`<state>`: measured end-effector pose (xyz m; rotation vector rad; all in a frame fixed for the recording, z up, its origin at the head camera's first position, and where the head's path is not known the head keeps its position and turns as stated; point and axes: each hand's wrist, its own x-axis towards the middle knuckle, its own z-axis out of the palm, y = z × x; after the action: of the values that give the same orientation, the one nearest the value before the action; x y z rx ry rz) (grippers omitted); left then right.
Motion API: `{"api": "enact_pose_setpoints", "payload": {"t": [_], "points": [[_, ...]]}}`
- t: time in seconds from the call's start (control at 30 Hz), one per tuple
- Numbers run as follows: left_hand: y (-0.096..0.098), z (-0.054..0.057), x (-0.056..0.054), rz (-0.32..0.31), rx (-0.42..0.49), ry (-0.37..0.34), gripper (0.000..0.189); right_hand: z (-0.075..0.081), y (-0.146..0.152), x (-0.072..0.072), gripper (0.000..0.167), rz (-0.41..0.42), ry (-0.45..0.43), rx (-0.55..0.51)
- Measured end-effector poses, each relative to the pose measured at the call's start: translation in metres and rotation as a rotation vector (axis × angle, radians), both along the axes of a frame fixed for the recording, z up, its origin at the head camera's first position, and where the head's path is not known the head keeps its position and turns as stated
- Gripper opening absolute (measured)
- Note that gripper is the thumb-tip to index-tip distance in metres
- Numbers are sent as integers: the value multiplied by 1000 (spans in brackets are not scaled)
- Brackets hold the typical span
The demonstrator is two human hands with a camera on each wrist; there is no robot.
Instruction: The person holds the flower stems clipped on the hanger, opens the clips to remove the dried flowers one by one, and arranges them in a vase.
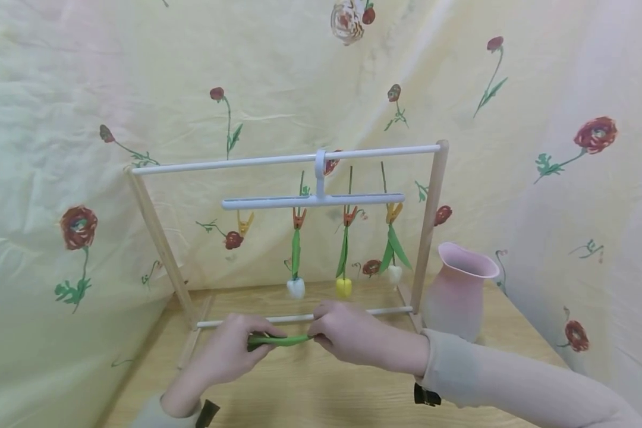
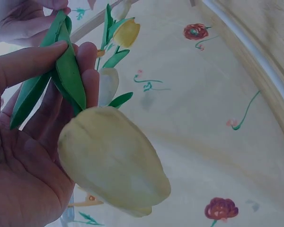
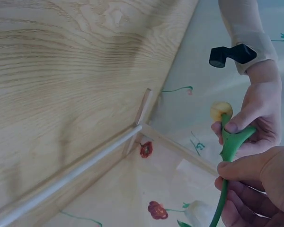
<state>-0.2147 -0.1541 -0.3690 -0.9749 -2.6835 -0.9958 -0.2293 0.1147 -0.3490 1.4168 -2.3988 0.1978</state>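
Note:
Between my two hands lies an artificial tulip with a pale yellow bloom [image 2: 113, 161] and green leaves [image 1: 286, 340]. My left hand [image 1: 230, 351] pinches it by the leaves and stem just below the bloom, thumb on top. Further along, my right hand [image 3: 255, 189] pinches the green stem [image 3: 219, 208] between thumb and fingers. Beyond both hands, a white hanger [image 1: 267, 203] hangs from the rack's top rod. Its clips hold a white tulip [image 1: 296, 289], a yellow tulip [image 1: 344, 288] and another white tulip [image 1: 395, 274], all heads down. A yellow clip [image 1: 245, 224] at the hanger's left holds nothing.
The rack has wooden posts [image 1: 160, 244] and a low white rod [image 1: 294, 319] just behind my hands. A pink and white vase [image 1: 460, 291] stands right of it on the wooden table [image 1: 299, 398]. Flower-printed cloth [image 1: 155, 71] encloses the back and sides.

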Motion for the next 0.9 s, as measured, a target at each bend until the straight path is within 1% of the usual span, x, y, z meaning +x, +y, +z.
{"api": "enact_pose_setpoints", "payload": {"t": [0.13, 0.23, 0.3, 0.37, 0.43, 0.5, 0.57, 0.67, 0.73, 0.8, 0.9], "points": [[5, -3, -1, -1, 15, 53, 22, 3, 6, 0, 6, -35, 2, 6], [8, -3, -3, 25, 40, 119, 21, 8, 13, -2, 7, -52, 37, -16], [10, -2, -4, 60, 56, 187, 23, 13, 19, -3, 8, -68, 64, -45], [10, -1, -6, 109, 69, 263, 26, 17, 26, -4, 9, -86, 79, -78], [10, 1, -8, 149, 89, 320, 30, 21, 34, -6, 10, -114, 94, -104], [8, 1, -11, 176, 124, 342, 33, 25, 42, -8, 11, -137, 94, -126], [7, 1, -14, 186, 185, 314, 37, 29, 52, -10, 12, -158, 108, -149], [6, 0, -19, 205, 289, 236, 44, 37, 68, -14, 15, -168, 120, -208], [6, -2, -22, 233, 347, 184, 47, 45, 80, -16, 16, -185, 132, -259], [7, -3, -25, 270, 389, 142, 48, 54, 93, -17, 16, -213, 173, -305], [10, -3, -31, 329, 431, 111, 47, 67, 113, -18, 19, -248, 206, -396]]}}
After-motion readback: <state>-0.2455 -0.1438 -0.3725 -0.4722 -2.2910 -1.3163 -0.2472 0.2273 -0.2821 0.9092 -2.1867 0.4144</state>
